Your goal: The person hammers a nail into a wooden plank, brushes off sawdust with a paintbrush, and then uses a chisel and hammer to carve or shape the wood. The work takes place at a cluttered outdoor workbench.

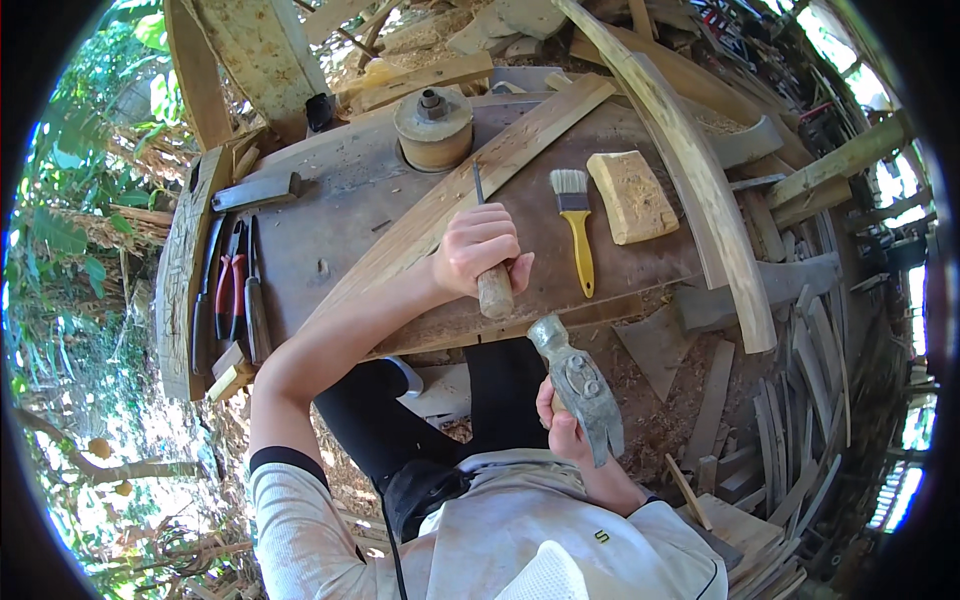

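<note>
Nearest, the right hand point(562, 425) is closed round a hammer point(580, 385), head raised toward the chisel's butt, apparently poised to strike. Just beyond, the left hand point(478, 250) wraps the chisel point(493, 280) by its wooden handle, blade leaning far onto the plank point(480, 185), which lies slantwise across the bench point(330, 200). To the right lie a brush point(575, 225) and a block point(632, 197); pliers point(230, 290) lie at the left edge.
</note>
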`<state>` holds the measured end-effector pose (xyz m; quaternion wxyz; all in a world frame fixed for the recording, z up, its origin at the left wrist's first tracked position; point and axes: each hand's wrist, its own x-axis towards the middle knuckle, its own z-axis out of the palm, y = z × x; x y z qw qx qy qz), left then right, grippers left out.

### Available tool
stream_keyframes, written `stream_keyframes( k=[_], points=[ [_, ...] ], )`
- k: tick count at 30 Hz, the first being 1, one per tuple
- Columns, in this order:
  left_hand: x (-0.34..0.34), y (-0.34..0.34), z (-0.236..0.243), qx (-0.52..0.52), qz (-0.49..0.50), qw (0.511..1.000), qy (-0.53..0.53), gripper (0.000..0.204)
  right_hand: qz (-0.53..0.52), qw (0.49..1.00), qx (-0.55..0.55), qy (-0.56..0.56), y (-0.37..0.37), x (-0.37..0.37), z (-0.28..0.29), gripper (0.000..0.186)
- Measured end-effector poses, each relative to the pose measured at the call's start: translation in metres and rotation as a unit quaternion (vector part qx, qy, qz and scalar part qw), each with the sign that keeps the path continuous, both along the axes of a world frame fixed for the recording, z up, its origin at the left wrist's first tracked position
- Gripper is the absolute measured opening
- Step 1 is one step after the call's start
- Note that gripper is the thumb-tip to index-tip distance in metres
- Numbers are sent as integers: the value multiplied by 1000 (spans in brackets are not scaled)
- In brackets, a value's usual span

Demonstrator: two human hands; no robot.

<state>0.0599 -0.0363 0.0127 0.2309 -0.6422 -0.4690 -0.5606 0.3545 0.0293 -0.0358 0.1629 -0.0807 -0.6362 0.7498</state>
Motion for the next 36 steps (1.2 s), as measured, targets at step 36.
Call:
stream_keyframes(
  k=[36],
  points=[
    [-11,4,2,-20,25,999,-27,23,-19,926,371,63,9,-62,27,17]
  ],
)
